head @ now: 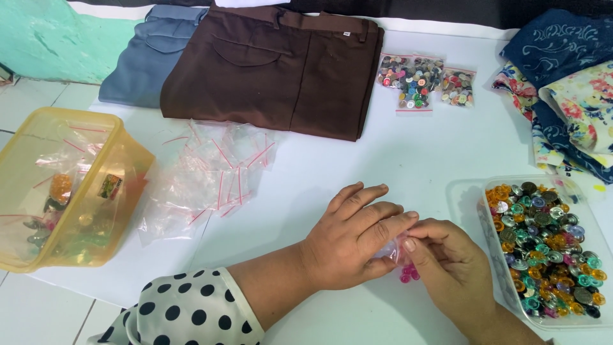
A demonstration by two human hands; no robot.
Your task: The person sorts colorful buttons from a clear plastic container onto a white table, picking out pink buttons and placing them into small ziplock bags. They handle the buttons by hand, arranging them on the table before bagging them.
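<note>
Both hands meet low on the white counter [408, 147]: the left hand [348, 239] and right hand [447, 262] pinch a small clear zip bag [397, 248], pink buttons [408, 275] showing just beneath the fingers. It looks like bag-filling or sealing; next calls for a firm press along the strip. The bag's mouth is hidden by fingers, while the tray of mixed buttons [549, 249] sits just right of the right hand, its near edge cut off.

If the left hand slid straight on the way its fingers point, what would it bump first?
Probably the clear tray of buttons: the left hand points right and slightly up, past the right hand, though depth is unclear.
</note>
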